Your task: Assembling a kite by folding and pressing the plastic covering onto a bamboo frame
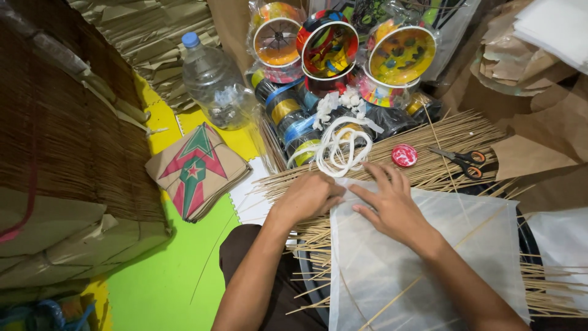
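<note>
one bottle, one scissors, three reels.

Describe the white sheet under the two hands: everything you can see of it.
The white sheet is thin, translucent paper or plastic, wrinkled slightly, lying flat over a pile of thin bamboo sticks on the person's lap. Slim sticks show through it, crossing diagonally like a kite frame. Its top corner points toward a coil of white string. The left hand pinches that corner's edge; the right hand presses flat on it, fingers spread.
</note>
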